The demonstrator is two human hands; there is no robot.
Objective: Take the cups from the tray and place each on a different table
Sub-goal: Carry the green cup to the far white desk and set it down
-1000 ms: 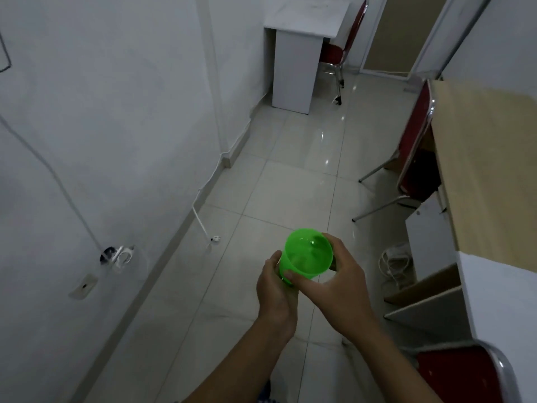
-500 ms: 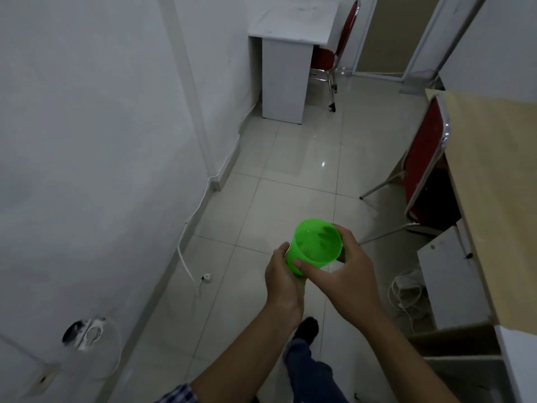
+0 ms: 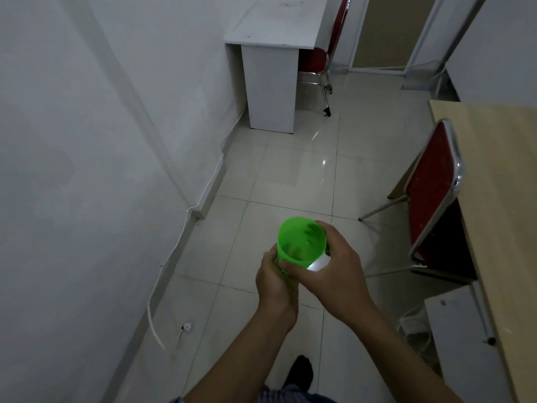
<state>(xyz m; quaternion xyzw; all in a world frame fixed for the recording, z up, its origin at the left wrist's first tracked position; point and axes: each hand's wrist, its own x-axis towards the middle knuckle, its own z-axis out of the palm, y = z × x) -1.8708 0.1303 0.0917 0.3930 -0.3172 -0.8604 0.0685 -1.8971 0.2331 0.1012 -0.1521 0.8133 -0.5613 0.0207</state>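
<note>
One green cup (image 3: 300, 242) is off the tray and in the hands, carried above the tiled floor (image 3: 305, 175); no tray shows here, so how many cups are already set down cannot be told. This cup is not yet on any table, so at least its placing is left, by my reading.

Going from left to right: the white wall (image 3: 87, 170) with a cable (image 3: 162, 280) along its foot lies well off to the left of the hands. The left hand (image 3: 276, 283) grips the cup's lower body, fingers curled round its left side. The cup stands upright between both hands, its open mouth just above them. The right hand (image 3: 334, 271) wraps the cup's right side, thumb across the near wall and fingertips seen through the plastic.

Ahead of the hands and well apart stands a white table (image 3: 273, 27). To the right of the right hand is a red chair (image 3: 430, 187), and beyond it a wooden table (image 3: 499, 175), the nearer of the two.
</note>
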